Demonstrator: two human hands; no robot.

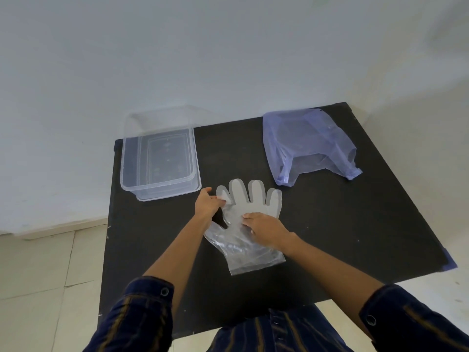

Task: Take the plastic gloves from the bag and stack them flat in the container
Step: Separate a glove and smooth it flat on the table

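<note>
Dark striped sleeves (142, 316) come first in our view, rolled at both forearms, and from them our arms reach forward over the black bench (355, 224).

Far on the left stands the clear container (127, 161), open on top; we see no glove inside it. Just beside its near corner is our left hand (206, 203). Its fingers pinch the left edge of the glove (250, 201), near the little-finger side, so this hand is grasping the plastic and not only touching it. To the right, our right hand (264, 228) lies with spread fingers on the palm part of the glove and presses it to the bench; it does not close around anything.

The glove lies flat in the middle of the bench. Its long axis goes from us toward the wall: the fingers point away, the cuff is nearest to us, a little to the right. The container is to the left and further back, so the left hand is the nearer one to it.

At the far right rests the bluish bag (304, 143), well apart from both hands.
</note>
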